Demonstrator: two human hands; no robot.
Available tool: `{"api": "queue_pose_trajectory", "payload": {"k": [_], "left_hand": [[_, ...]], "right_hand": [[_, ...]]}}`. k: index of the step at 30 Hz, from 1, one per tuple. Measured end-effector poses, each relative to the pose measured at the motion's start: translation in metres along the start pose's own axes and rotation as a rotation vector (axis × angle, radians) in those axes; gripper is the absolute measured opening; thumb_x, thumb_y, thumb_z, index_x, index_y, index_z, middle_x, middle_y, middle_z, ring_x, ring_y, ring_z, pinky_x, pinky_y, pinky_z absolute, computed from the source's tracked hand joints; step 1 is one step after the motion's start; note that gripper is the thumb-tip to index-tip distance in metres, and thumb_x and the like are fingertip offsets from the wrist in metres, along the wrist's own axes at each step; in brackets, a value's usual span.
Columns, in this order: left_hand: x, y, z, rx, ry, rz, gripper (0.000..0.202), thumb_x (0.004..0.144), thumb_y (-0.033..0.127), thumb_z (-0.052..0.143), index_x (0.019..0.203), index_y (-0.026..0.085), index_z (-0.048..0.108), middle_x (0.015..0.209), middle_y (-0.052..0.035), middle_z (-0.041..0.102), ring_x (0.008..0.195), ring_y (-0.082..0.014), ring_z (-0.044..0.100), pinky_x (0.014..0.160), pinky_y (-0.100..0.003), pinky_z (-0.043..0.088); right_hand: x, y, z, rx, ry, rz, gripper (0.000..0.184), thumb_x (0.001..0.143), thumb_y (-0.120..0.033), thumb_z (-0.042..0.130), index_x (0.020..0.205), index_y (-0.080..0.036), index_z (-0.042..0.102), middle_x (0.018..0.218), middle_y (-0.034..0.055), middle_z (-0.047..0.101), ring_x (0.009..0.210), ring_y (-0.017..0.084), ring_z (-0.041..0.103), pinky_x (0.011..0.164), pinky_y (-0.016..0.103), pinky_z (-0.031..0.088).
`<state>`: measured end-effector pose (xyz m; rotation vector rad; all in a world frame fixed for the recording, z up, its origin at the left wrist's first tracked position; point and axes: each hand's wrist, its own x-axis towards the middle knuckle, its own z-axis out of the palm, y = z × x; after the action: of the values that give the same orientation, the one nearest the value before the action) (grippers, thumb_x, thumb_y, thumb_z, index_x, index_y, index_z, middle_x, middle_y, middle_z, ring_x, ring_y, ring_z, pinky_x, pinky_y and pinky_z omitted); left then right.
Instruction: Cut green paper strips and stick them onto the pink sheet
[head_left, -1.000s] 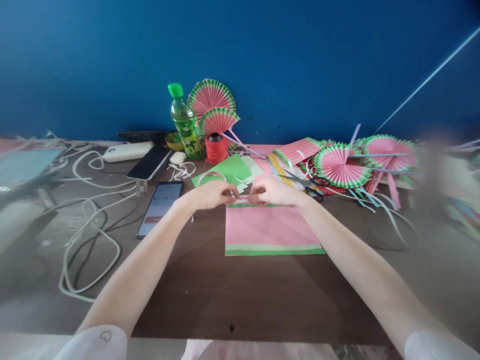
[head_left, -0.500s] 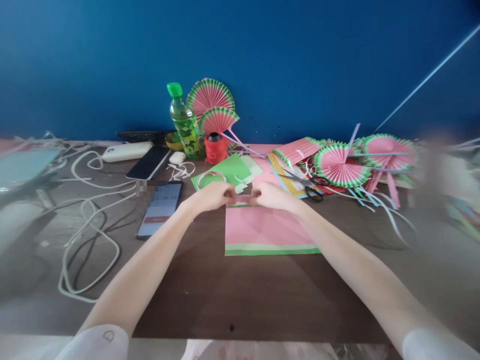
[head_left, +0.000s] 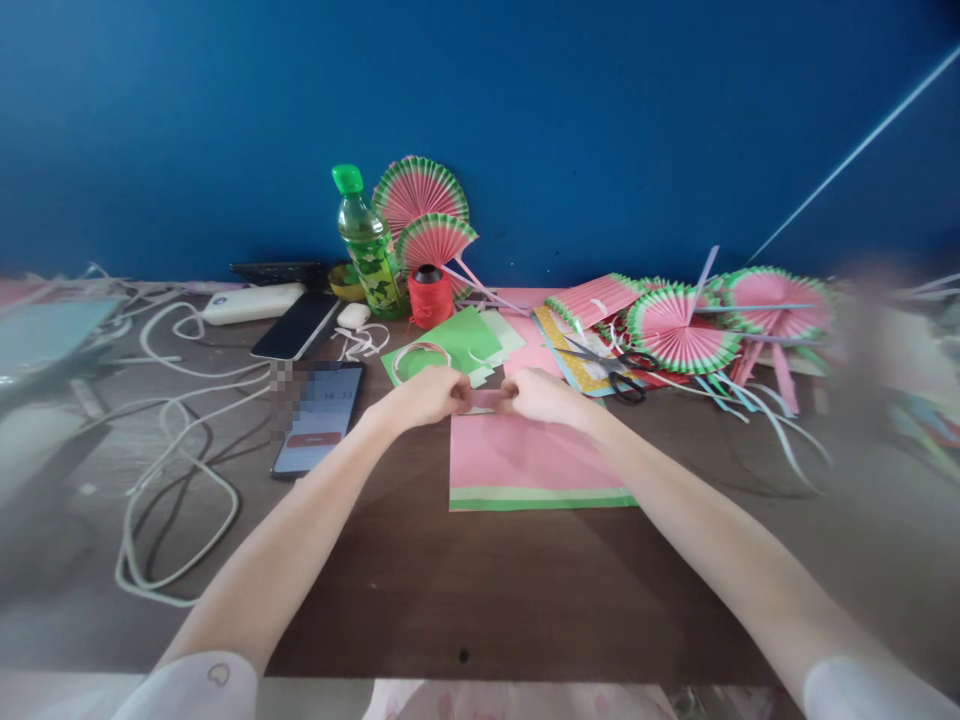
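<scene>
A pink sheet of paper [head_left: 525, 455] lies on the table, with pale and dark green strips along its near edge. Its far edge is raised in a narrow fold between my hands. My left hand [head_left: 431, 394] pinches this fold at its left end, fingers closed. At the other side my right hand [head_left: 541, 394] pinches the same fold, its fingertips partly hidden. Just beyond the hands lie a green sheet [head_left: 466, 335], a roll of tape [head_left: 405, 358] on it, and small pale paper scraps [head_left: 480, 376].
Scissors [head_left: 622, 380] rest on a yellow patterned packet [head_left: 581, 350] at right, near pleated pink-and-green fans [head_left: 684, 335]. Behind stand a red thread spool [head_left: 431, 300] and a green-capped bottle [head_left: 369, 250]. Phones [head_left: 319, 420] and white cables [head_left: 131, 520] lie at left.
The raised fold at the paper's far edge has tilted slightly and shows more pink between my hands. Both hands stay in nearly the same place.
</scene>
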<state>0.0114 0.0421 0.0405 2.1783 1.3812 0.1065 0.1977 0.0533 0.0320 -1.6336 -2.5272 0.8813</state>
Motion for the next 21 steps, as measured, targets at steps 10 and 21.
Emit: {"api": "queue_pose_trajectory", "payload": {"k": [10,21], "left_hand": [[-0.0012,0.0056,0.0010,0.033,0.022,-0.015,0.014,0.068,0.017,0.049,0.072,0.015,0.063,0.071,-0.0029,0.066,0.065,-0.0146,0.058,0.058,-0.023,0.038],[-0.0015,0.0085,0.0023,0.068,0.027,-0.078,0.015,0.068,0.019,0.050,0.073,0.015,0.063,0.073,-0.0042,0.066,0.068,-0.0164,0.058,0.058,-0.024,0.038]], "right_hand": [[0.0027,0.0040,0.0024,0.029,-0.024,-0.023,0.015,0.068,-0.030,0.052,0.066,-0.018,0.060,0.060,0.0013,0.056,0.055,0.013,0.048,0.049,0.024,0.028],[-0.0031,-0.0020,0.0024,0.006,0.001,-0.007,0.013,0.067,-0.030,0.052,0.063,-0.019,0.058,0.058,0.0007,0.053,0.051,0.012,0.046,0.047,0.024,0.028]]}}
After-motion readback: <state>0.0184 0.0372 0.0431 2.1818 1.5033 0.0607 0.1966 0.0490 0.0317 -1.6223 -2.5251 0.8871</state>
